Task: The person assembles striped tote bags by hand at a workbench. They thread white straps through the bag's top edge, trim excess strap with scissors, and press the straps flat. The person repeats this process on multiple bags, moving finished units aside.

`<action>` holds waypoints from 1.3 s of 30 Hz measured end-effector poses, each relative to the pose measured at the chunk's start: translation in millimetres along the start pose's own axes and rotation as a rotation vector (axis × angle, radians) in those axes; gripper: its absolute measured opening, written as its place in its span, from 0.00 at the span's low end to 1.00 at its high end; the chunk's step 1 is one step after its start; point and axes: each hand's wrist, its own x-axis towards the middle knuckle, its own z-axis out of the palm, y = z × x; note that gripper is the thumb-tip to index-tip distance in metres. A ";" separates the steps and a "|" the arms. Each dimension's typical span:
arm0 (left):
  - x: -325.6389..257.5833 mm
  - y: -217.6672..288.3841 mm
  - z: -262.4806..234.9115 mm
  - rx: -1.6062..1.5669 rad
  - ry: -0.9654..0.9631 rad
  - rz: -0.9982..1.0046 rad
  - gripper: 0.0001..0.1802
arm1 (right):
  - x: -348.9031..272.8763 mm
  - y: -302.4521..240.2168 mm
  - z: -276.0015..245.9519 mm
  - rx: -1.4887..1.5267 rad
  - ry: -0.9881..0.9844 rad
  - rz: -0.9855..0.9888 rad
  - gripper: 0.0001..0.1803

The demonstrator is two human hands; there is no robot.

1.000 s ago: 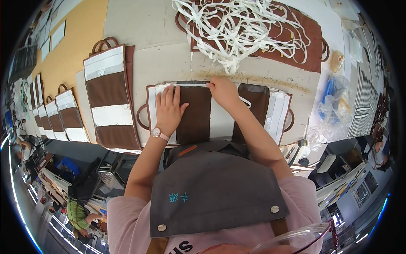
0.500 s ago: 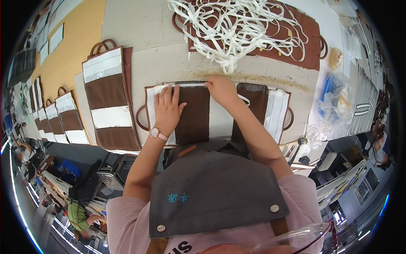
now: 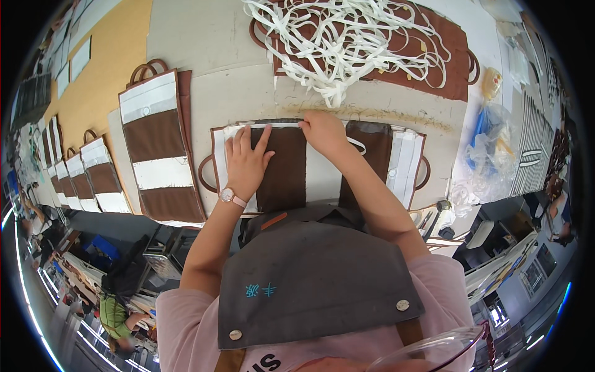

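Note:
In front of me lies a flat bag piece with brown and white sections and a brown handle at each side. A narrow white tape runs along its far edge. My left hand rests on the piece, fingers spread, with the fingertips at the tape. My right hand is closed in a pinch on the tape at the far edge, near the middle. A loose white loop of tape shows past my right wrist. The right fingertips are partly hidden by the hand.
A tangled heap of white tape lies on brown bag pieces beyond my hands. Similar bag pieces lie to the left, several smaller-looking ones farther off. Clear plastic bags and dark strips are at the right.
My left index finger has stretched to the right along the tape, away from the other fingers. My right hand stays in nearly the same place, still pinching.

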 end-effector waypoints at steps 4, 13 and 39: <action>1.1 1.0 0.6 -0.007 -0.001 -0.013 0.32 | 0.2 1.3 2.7 0.003 0.025 -0.009 0.12; 9.2 27.1 0.4 0.033 -0.019 -0.103 0.34 | 1.6 -1.0 11.6 -0.084 0.079 -0.006 0.13; 8.4 29.0 26.9 -0.093 -0.098 -0.035 0.38 | -29.9 57.9 -25.0 0.018 0.099 0.103 0.11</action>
